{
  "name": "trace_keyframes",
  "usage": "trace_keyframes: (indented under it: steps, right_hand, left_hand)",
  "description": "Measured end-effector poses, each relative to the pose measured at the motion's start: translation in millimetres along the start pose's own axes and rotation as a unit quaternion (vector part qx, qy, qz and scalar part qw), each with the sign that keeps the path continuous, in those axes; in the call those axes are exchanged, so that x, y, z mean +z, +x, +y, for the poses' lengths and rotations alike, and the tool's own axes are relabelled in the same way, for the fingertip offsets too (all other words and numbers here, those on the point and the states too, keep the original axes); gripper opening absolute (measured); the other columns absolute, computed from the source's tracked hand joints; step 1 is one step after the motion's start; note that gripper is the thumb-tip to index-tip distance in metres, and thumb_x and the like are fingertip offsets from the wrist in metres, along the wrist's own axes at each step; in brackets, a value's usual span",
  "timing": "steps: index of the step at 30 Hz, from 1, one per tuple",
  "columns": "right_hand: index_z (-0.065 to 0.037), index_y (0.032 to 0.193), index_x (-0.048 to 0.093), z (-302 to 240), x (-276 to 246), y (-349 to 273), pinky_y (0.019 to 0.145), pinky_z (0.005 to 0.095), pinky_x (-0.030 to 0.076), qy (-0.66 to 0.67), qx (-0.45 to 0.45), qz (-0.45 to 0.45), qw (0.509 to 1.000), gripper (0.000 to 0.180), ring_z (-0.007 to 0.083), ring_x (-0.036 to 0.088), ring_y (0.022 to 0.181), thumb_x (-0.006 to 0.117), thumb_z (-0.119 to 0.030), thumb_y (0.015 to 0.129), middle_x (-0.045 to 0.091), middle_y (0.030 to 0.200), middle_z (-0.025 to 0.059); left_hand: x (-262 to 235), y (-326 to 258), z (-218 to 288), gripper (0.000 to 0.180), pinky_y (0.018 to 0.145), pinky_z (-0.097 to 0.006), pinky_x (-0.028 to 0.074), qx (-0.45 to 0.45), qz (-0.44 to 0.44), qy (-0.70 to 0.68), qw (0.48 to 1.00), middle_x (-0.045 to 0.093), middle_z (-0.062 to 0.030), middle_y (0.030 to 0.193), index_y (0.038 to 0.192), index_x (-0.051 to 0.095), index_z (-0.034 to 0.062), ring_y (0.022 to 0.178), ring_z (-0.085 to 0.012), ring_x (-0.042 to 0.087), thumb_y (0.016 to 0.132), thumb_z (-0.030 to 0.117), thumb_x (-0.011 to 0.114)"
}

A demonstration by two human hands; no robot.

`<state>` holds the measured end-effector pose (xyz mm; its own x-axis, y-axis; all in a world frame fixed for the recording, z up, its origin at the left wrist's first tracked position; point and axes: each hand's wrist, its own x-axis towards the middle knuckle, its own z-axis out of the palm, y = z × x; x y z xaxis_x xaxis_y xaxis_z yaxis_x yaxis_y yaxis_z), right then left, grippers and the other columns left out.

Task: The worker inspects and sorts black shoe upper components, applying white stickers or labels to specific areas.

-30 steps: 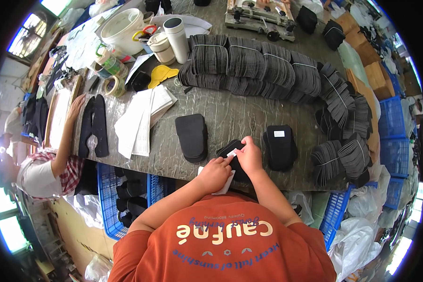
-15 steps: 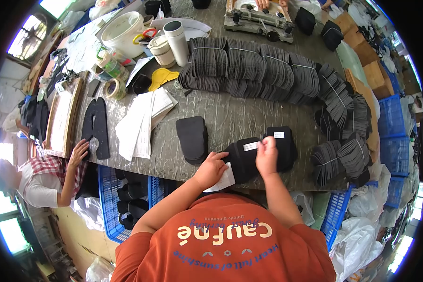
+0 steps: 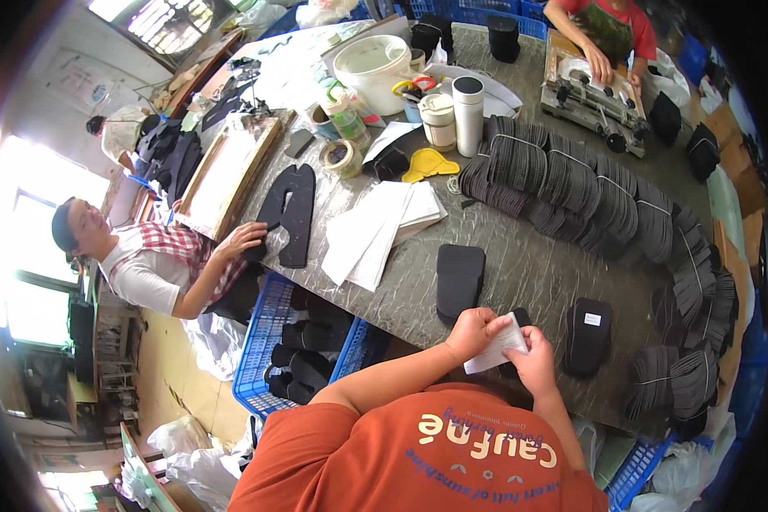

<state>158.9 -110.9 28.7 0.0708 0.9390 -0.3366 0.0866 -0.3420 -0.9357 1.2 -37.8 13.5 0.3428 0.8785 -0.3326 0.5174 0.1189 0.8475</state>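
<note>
A small white label sheet [image 3: 489,352] is pinched in my left hand [image 3: 471,334]. The fingers of my right hand [image 3: 532,358] are closed at the sheet's right edge; whether a single label is between them is too small to tell. Behind my hands lies a black pad [image 3: 520,318], mostly hidden by them and the sheet. To its right rests another rounded black pad [image 3: 585,348] with a white label [image 3: 592,320] near its far end. A plain stack of black pads [image 3: 460,282] sits just beyond my left hand.
Banded rows of grey-black pads [image 3: 606,196] curve along the right. White papers [image 3: 375,230], a yellow piece [image 3: 429,165], a white bottle [image 3: 468,115] and a bucket [image 3: 371,68] stand left of them. Blue crates [image 3: 264,341] are below the edge. Co-workers sit left and far right.
My view has turned left, so the table appears shifted right. My right hand has left the label on the middle pad and come to the sheet, which my left hand now holds raised.
</note>
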Motion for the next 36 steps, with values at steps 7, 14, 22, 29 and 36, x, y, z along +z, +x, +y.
trace_keyframes:
  steps: [7,14,22,29,36]
  right_hand:
    - [0.003,0.093,0.057,5.3,-11.7,3.0,0.070,0.0244,0.049,0.074,0.009,-0.025,0.997,0.022,0.0081,0.060,0.076,0.066,0.007,0.074,0.065,0.083,0.0041]
    - [0.001,0.098,0.051,-11.8,-3.0,1.0,0.058,0.0255,0.049,-0.048,-0.001,-0.009,0.999,0.033,0.0117,0.063,0.067,0.071,0.003,0.072,0.065,0.075,0.0097]
    - [0.003,0.086,0.055,13.5,4.1,5.7,0.060,0.0234,0.050,0.106,0.053,-0.015,0.993,0.008,0.0115,0.062,0.071,0.062,0.001,0.083,0.064,0.084,0.0100]
    - [-0.001,0.081,0.062,24.7,-13.9,22.1,0.063,0.0254,0.045,-0.018,-0.022,0.132,0.991,0.004,0.0093,0.055,0.064,0.062,-0.004,0.084,0.061,0.070,0.0039]
    - [0.000,0.084,0.063,37.2,-7.7,35.8,0.064,0.0307,0.048,-0.135,-0.092,0.100,0.981,0.005,0.0200,0.062,0.067,0.063,-0.004,0.082,0.064,0.073,0.0115]
  left_hand:
    - [-27.2,-10.0,22.1,0.023,0.057,-0.032,0.048,0.010,-0.107,-0.104,0.989,0.065,-0.0067,0.070,0.082,0.066,0.0005,0.063,-0.0118,0.057,0.078,0.022,0.073]
    - [-23.8,-14.8,5.1,0.029,0.062,-0.034,0.051,0.106,-0.009,-0.047,0.993,0.066,-0.0151,0.075,0.090,0.067,-0.0024,0.065,-0.0184,0.063,0.076,0.023,0.073]
    - [-31.3,-17.9,3.3,0.035,0.052,-0.039,0.044,-0.018,0.020,0.034,0.999,0.058,-0.0193,0.061,0.073,0.060,-0.0024,0.052,-0.0261,0.056,0.079,0.030,0.071]
    - [-23.1,-31.8,-11.9,0.026,0.065,-0.043,0.048,0.179,-0.085,0.220,0.955,0.063,-0.0170,0.077,0.074,0.063,0.0014,0.071,-0.0342,0.061,0.079,0.027,0.068]
    - [-6.0,-30.7,-18.9,0.020,0.097,-0.038,0.042,0.341,-0.158,0.292,0.880,0.058,-0.0190,0.118,0.081,0.062,-0.0040,0.115,-0.0344,0.051,0.079,0.016,0.063]
